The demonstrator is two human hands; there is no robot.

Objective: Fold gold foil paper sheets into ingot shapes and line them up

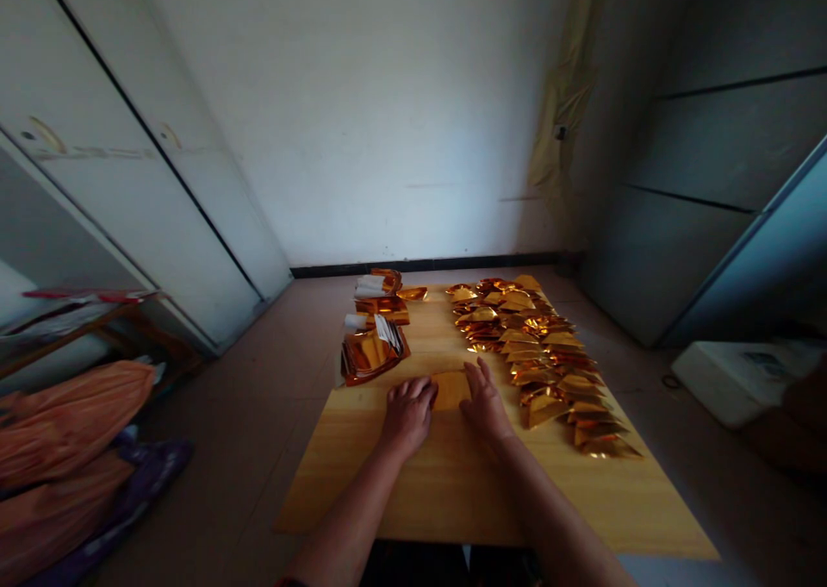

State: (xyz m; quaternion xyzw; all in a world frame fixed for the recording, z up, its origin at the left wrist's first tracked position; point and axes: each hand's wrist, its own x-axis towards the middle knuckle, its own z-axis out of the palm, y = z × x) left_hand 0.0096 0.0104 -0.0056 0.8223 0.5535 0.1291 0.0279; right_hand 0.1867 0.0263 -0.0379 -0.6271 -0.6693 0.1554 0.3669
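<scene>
A wooden surface (452,501) carries rows of folded gold pieces (546,346) along its right edge and foil stacks (375,352) toward its far left corner. The right hand (486,404), its grip loose, fingers extended, and the left hand (409,410), curled, whether pinching I cannot tell, flank a gold sheet (450,390) midway between near and far edges.
</scene>
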